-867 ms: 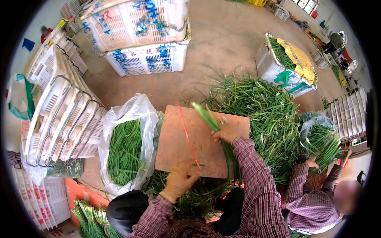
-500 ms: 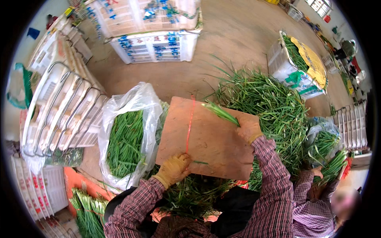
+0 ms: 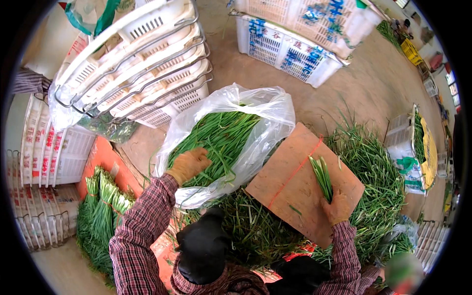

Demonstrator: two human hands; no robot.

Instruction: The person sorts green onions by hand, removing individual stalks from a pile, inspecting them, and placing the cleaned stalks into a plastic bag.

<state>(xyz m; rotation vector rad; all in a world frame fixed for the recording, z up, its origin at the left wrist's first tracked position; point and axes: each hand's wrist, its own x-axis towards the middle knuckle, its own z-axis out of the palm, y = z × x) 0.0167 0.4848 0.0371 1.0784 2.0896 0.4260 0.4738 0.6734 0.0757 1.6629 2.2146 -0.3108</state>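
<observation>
The right hand (image 3: 337,209) has its grip clamped on a small bunch of green stalks (image 3: 322,176), whose long axis runs up and away over the brown board (image 3: 290,191). The left hand (image 3: 189,164) rests with fingers together on the greens in the plastic bag (image 3: 265,110), well apart to the left.

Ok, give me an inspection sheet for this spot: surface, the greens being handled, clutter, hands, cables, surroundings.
Surface: brown board with a red string across it, resting on loose greens; dusty floor around.
Job's things: small bunch of green stalks lying on the board; clear plastic bag filled with green stalks.
Clutter: loose pile of greens by the board; tied bundles on the left.
Hands: left hand, gloved, in the bag on the stalks; right hand, gloved, gripping the small bunch.
Cables: nothing seen.
Surroundings: stacked white crates; more crates at the top.
</observation>
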